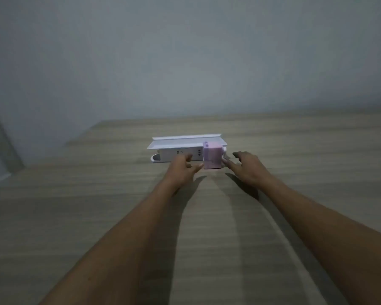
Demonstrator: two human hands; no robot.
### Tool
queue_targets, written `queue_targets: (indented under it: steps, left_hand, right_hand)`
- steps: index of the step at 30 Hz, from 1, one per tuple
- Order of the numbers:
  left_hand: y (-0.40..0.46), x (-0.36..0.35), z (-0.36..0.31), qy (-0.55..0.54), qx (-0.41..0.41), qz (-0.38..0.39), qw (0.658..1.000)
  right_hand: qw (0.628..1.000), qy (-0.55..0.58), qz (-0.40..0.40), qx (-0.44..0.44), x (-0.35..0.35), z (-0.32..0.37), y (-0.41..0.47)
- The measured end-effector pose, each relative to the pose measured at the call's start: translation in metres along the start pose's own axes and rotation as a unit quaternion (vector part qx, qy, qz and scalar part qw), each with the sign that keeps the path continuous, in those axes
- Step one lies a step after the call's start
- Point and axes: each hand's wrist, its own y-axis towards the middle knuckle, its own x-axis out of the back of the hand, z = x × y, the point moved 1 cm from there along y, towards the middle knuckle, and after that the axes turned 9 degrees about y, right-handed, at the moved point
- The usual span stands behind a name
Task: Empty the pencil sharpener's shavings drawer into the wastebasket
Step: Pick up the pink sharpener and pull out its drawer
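A small pink pencil sharpener (213, 155) stands upright on the wooden desk (97, 216), with a pale crank at its right side. My left hand (182, 167) reaches in from the left, fingers apart, its thumb tip close to or touching the sharpener's lower left edge. On the other side, my right hand (245, 168) is spread open, fingertips near the sharpener's lower right corner. Neither hand grips anything. The shavings drawer cannot be made out separately, and no wastebasket is in view.
A white power strip (174, 154) lies just behind my left hand, under a white shelf-like tray (185, 140) that runs behind the sharpener. A grey wall rises behind the desk. The desk's left edge drops away at the far left.
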Motion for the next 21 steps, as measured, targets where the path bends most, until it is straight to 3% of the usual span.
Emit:
queue_targets:
  steps: [7, 11, 17, 21]
  left_hand:
    - [0.044, -0.009, 0.007, -0.054, -0.013, 0.051, 0.997]
    - [0.050, -0.010, 0.005, -0.054, -0.023, 0.067, 0.996]
    - [0.040, -0.010, 0.008, -0.073, -0.010, 0.066, 0.995]
    - [0.013, 0.005, 0.000, -0.054, -0.019, 0.063, 0.996]
  right_hand:
    - [0.972, 0.234, -0.012, 0.016, -0.014, -0.012, 0.030]
    - [0.951, 0.309, -0.004, 0.016, -0.021, -0.011, 0.038]
    - [0.924, 0.383, 0.019, -0.002, -0.019, 0.000, 0.028]
    - [0.930, 0.367, 0.029, 0.011, -0.008, 0.017, 0.013]
